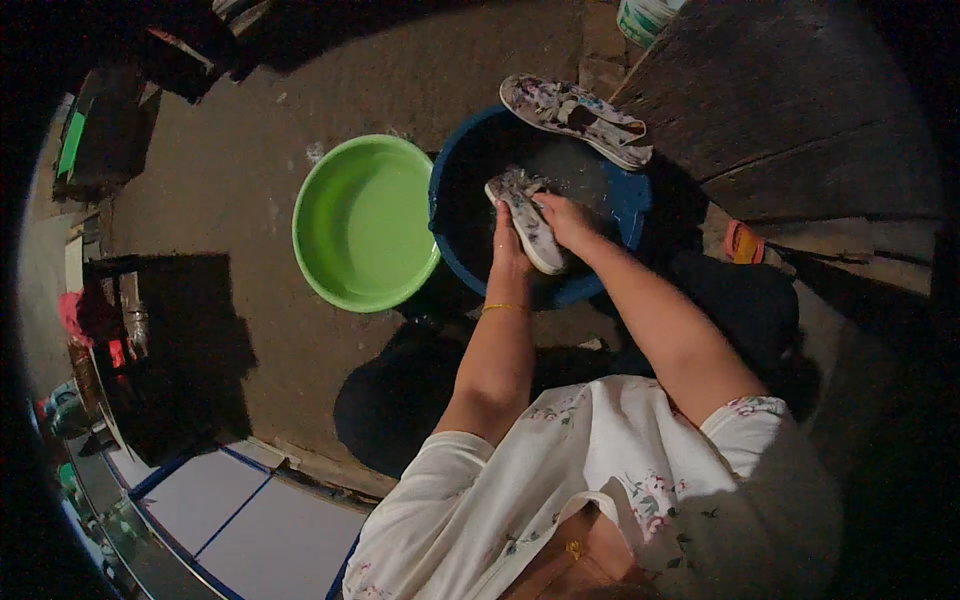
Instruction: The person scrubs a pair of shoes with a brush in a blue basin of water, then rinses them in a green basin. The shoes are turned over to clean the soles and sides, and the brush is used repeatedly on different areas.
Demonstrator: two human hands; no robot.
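Note:
A wet, pale slip-on shoe with a dark floral pattern is held at a slant above the blue plastic basin. My left hand grips its left side, with the thumb or fingers along the sole's edge. At the shoe's opening, my right hand has its fingers on the upper, partly out of sight. Whether the right fingers hold anything else cannot be seen. Dark, cloudy water shows inside the basin. The matching shoe lies across the basin's far right rim.
A light green plastic basin stands against the blue one's left side. Brown wooden boards rise at the right, near an orange object. A white and green bucket is at the top. Concrete floor stretches left.

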